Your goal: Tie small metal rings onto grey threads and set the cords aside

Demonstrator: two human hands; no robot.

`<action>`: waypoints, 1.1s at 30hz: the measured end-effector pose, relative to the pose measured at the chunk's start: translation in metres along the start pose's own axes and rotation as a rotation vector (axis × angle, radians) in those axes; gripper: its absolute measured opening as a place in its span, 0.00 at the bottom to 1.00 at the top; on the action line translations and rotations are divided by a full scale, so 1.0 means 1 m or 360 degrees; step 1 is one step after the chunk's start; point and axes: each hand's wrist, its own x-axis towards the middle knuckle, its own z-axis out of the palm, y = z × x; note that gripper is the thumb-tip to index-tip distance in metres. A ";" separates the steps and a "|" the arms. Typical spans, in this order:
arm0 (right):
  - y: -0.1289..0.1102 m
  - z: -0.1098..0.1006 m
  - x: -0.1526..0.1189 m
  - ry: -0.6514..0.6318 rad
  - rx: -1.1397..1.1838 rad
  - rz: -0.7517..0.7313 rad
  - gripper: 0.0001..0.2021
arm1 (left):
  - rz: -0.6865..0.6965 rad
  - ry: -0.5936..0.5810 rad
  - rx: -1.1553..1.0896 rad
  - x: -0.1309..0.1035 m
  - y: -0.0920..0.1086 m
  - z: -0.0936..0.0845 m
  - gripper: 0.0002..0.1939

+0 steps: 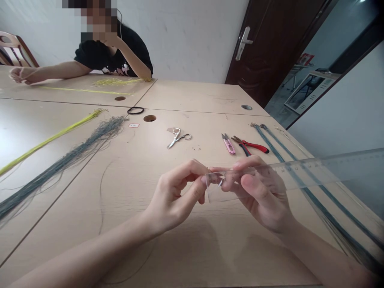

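A clear plastic ruler [300, 172] lies across my right hand [264, 196], which grips it near its left end. My left hand [180, 192] is closed in a pinch at that same end of the ruler. What sits between its fingertips is too small and hidden to name. Behind the ruler's end, between the two hands, a small shiny metal piece [221, 182] shows. A thin grey cord [102, 192] curves over the table to the left of my left forearm.
Silver scissors [177, 138], pink thread snips [228, 144] and red-black pliers [252, 146] lie beyond my hands. Bundles of grey-blue cord [66, 160] and yellow cord [54, 140] are at left, more blue-grey strands [300, 184] at right. Across the table [192, 96] sits a person [120, 52].
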 end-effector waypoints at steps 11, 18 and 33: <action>-0.005 -0.006 0.005 0.0058 0.0076 0.0085 0.09 | -0.0091 0.0087 0.0097 0.002 -0.002 0.000 0.07; -0.030 -0.017 0.016 0.0117 -0.0775 0.1019 0.15 | -0.0188 0.0193 0.0189 0.004 -0.005 -0.002 0.08; 0.002 -0.031 0.014 -0.0236 -0.1677 0.1371 0.23 | -0.0254 0.0110 0.0241 0.004 -0.007 -0.002 0.09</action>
